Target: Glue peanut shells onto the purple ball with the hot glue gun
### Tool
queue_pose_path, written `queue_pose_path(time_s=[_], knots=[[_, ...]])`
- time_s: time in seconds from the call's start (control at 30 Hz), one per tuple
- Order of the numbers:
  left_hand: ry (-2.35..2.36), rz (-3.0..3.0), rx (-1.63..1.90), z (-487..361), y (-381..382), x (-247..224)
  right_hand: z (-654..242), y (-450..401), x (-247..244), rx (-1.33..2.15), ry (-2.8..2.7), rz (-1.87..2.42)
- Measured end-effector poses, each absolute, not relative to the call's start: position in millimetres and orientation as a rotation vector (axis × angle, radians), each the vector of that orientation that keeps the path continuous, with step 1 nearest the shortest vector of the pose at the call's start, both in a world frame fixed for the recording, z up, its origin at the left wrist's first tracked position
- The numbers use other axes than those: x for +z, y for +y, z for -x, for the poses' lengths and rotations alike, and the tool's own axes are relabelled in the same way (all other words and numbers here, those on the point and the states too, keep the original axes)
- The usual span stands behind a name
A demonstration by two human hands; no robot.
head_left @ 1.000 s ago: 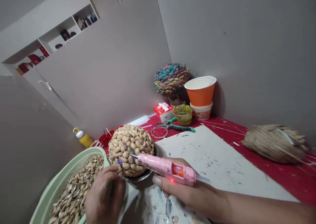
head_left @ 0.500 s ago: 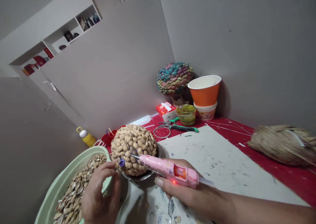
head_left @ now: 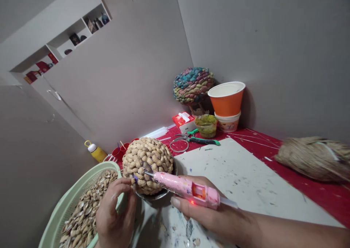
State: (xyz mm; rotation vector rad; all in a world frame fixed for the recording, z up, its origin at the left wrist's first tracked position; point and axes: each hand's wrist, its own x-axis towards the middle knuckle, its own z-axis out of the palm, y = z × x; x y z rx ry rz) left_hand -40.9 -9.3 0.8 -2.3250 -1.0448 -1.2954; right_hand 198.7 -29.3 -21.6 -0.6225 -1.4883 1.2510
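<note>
A ball covered in peanut shells (head_left: pixel 150 157) rests in a metal bowl (head_left: pixel 160 196). Small purple patches show between its shells. My right hand (head_left: pixel 194 204) is wrapped around a pink hot glue gun (head_left: pixel 177 185), with a red light lit and a clear glue stick (head_left: pixel 229 202) poking out of its back. The nozzle points left at the ball's front, touching or very close to it. My left hand (head_left: pixel 116 208) is closed in a pinch at the ball's lower left, with what looks like a small peanut shell (head_left: pixel 133 181) at the fingertips, against a purple patch.
A green basket (head_left: pixel 58 200) of peanut shells stands at the left. Behind are red cups (head_left: pixel 117 154), pliers (head_left: pixel 203 141), a wire ring (head_left: pixel 179 146), tissues (head_left: pixel 183 121), a stained tub (head_left: pixel 206 126), paper tubs (head_left: pixel 226 99) and a colourful shell tree (head_left: pixel 193 84). Twine (head_left: pixel 311 157) lies right.
My left hand has moved slightly right, bringing its fingertips over the purple patch, which is now partly covered. The glue gun's nozzle has shifted only slightly.
</note>
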Motion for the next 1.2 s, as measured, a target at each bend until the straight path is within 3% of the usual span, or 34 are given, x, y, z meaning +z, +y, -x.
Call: queue_pose_path(time_s=[0.77,1.2], knots=[[-1.161,2.249,-1.162,31.3,-9.3,16.0,-199.9,-28.6,-23.7,1.239,-1.503,0.735],[-1.308,2.329,-1.321,30.8,-8.0,19.1,-199.9,-28.3,-19.5,1.239,-1.533,0.757]])
